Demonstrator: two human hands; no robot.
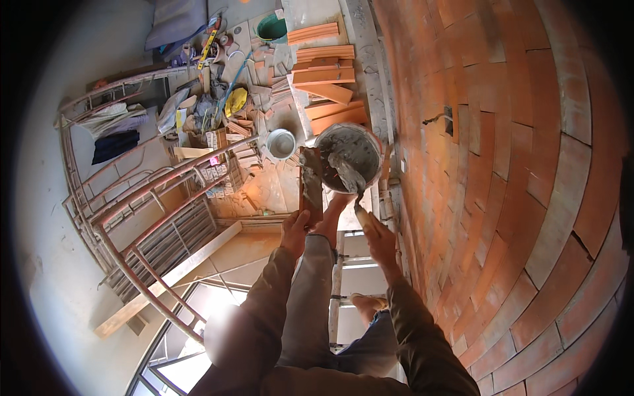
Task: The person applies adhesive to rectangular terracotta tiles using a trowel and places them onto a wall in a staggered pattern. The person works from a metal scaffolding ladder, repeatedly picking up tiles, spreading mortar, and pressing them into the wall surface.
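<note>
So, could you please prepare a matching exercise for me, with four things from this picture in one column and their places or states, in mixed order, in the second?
Column one
1. Narrow tile
2. Trowel
3. Large round bucket
4. Green bucket

Column two
A. Near the top edge of the picture
B. In the person's right grip
C. With grey mortar inside, beside the orange wall
D. In the person's left grip

Right pairs: 1-D, 2-B, 3-C, 4-A
</note>
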